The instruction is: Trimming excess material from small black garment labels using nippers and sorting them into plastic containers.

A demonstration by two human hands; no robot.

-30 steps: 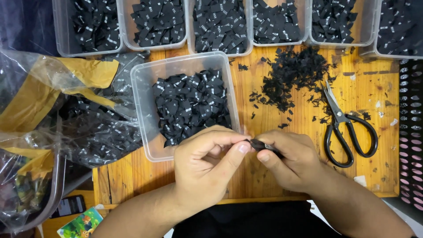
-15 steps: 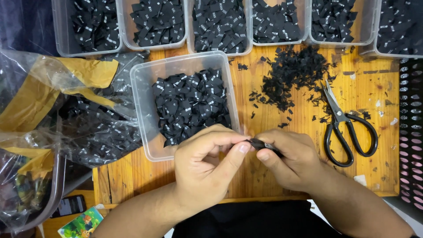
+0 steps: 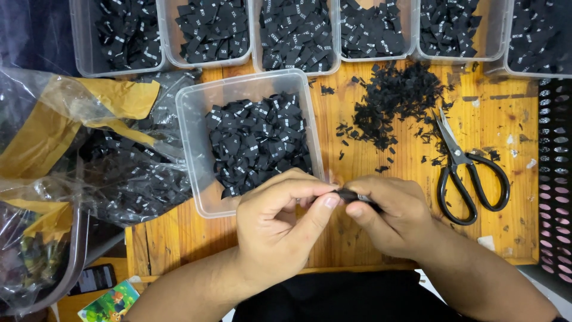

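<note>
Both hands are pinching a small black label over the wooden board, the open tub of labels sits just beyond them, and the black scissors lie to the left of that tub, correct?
Not quite. The head view shows the black scissors lying to the right of the open tub, beside the pile of black scraps. The rest holds: the left hand and right hand pinch a small black label over the wooden board.

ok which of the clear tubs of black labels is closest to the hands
The lone clear tub on the wooden table, just above the left hand. The other tubs sit in a row along the far edge.
</note>
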